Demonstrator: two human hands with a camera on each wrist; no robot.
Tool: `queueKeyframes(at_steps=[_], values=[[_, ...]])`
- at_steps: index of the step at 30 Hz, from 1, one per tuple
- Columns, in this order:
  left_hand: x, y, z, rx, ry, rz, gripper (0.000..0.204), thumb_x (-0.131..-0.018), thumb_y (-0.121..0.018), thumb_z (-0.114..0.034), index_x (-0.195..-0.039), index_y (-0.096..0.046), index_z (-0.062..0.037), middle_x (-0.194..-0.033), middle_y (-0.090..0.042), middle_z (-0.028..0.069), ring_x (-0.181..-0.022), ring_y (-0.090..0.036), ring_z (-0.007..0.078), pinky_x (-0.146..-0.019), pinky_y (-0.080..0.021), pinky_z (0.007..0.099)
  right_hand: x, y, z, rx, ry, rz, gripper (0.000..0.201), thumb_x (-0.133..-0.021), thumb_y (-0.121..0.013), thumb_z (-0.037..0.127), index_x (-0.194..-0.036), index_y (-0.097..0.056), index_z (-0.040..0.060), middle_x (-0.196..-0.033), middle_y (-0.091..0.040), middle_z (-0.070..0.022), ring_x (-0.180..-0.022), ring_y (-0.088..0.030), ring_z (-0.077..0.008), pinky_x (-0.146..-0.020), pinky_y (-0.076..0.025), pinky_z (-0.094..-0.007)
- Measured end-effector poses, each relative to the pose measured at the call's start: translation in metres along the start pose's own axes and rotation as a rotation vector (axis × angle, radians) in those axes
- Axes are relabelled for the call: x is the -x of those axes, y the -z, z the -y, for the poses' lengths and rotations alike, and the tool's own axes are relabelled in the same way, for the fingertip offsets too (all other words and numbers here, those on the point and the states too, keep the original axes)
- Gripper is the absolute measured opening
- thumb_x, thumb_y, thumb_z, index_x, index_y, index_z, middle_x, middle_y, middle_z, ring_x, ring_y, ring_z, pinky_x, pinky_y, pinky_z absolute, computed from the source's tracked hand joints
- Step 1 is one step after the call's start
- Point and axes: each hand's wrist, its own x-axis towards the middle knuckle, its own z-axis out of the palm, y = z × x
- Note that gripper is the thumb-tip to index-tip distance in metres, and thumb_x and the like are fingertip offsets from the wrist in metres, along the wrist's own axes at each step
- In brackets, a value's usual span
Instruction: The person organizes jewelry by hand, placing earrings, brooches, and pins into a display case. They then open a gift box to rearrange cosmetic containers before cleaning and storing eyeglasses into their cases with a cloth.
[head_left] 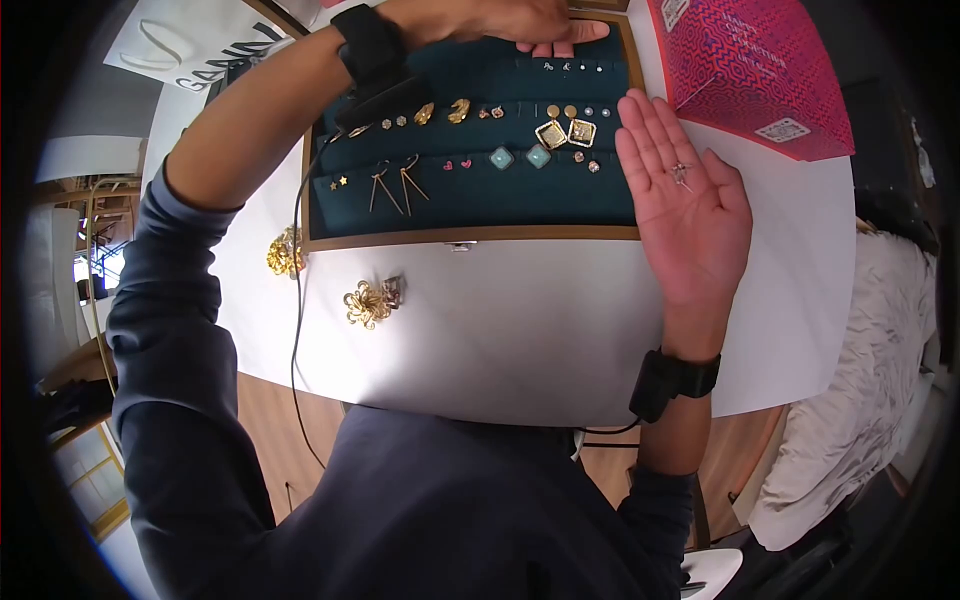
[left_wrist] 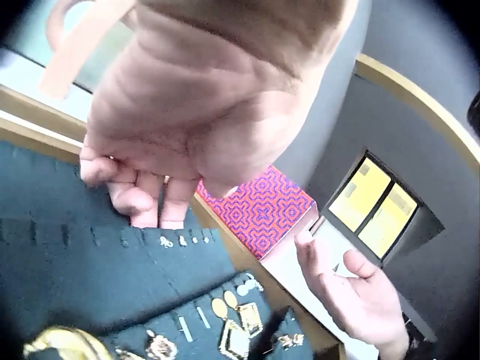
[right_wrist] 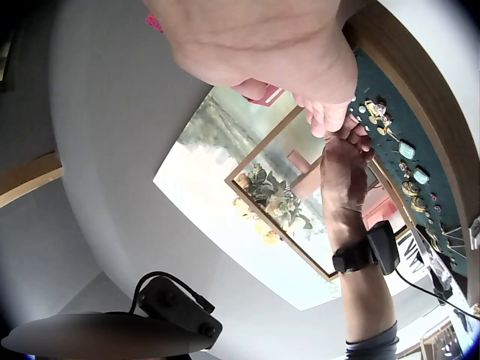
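At the far right of a wooden jewellery box (head_left: 420, 238), my left hand (head_left: 530, 22) reaches over its dark green lining. In the left wrist view its fingertips touch the fabric just behind a row of small stud earrings (left_wrist: 184, 240), and nothing shows gripped between them. My right hand (head_left: 685, 205) lies palm up beside the box's right edge, fingers stretched out. On its palm rests a small silvery piece of jewellery (head_left: 681, 175). Nearest to that hand in the box are square gold-framed earrings (head_left: 581, 133) and turquoise diamond-shaped earrings (head_left: 538, 156).
Gold flower-like jewellery (head_left: 368, 303) lies on the white table (head_left: 500, 330) in front of the box, with another gold piece (head_left: 285, 252) by its left corner. A patterned pink box (head_left: 755, 70) stands at the right. A cable (head_left: 296, 340) runs down from the left wrist.
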Motion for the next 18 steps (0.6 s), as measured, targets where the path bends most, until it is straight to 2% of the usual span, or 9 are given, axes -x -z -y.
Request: queueKeyframes(at_steps=[1, 4, 10, 16, 18], values=[[0.004, 0.0, -0.001, 0.079, -0.027, 0.011, 0.064, -0.105, -0.052, -0.057, -0.08, -0.072, -0.0022, -0.067, -0.063, 0.0014, -0.063, -0.054, 0.0109, -0.06, -0.046, 0.029, 0.0, 0.0, 0.0, -0.004, 0.0, -0.001, 0.061, -0.103, -0.041, 0.015, -0.152, -0.025, -0.0164, -0.161, -0.028, -0.032, -0.154, -0.023, -0.0413, -0.13, -0.019, -0.0496], [0.002, -0.004, 0.0, -0.043, -0.027, -0.124, 0.061, -0.103, -0.058, -0.054, -0.074, -0.072, -0.0017, -0.061, -0.06, 0.0004, -0.061, -0.053, 0.0112, -0.058, -0.044, 0.0289, 0.0, 0.0, 0.0, 0.014, 0.002, 0.0, 0.061, -0.103, -0.041, 0.015, -0.153, -0.024, -0.0163, -0.161, -0.028, -0.0318, -0.155, -0.023, -0.0413, -0.13, -0.019, -0.0495], [-0.004, -0.009, 0.007, -0.138, 0.096, -0.265, 0.056, -0.102, -0.063, -0.046, -0.073, -0.073, 0.0002, -0.062, -0.064, 0.0032, -0.059, -0.055, 0.0114, -0.053, -0.044, 0.0307, 0.001, -0.001, 0.0, 0.02, 0.005, 0.011, 0.061, -0.103, -0.041, 0.015, -0.153, -0.024, -0.0163, -0.161, -0.027, -0.0319, -0.155, -0.023, -0.0415, -0.13, -0.019, -0.0494], [-0.011, -0.009, 0.019, -0.026, 0.122, -0.283, 0.055, -0.102, -0.062, -0.051, -0.079, -0.075, -0.0019, -0.066, -0.066, 0.002, -0.058, -0.057, 0.0122, -0.054, -0.048, 0.0282, 0.0, -0.001, 0.0, 0.043, 0.015, 0.01, 0.061, -0.103, -0.042, 0.015, -0.152, -0.024, -0.0164, -0.162, -0.027, -0.032, -0.155, -0.023, -0.0415, -0.13, -0.019, -0.0488], [-0.009, -0.004, 0.012, -0.024, 0.124, -0.225, 0.058, -0.101, -0.06, -0.055, -0.079, -0.074, -0.0031, -0.066, -0.065, 0.001, -0.059, -0.057, 0.0122, -0.055, -0.048, 0.0277, 0.0, -0.002, 0.0, 0.04, 0.014, 0.011, 0.061, -0.103, -0.042, 0.015, -0.152, -0.024, -0.0164, -0.161, -0.027, -0.032, -0.154, -0.023, -0.0414, -0.13, -0.02, -0.0487]])
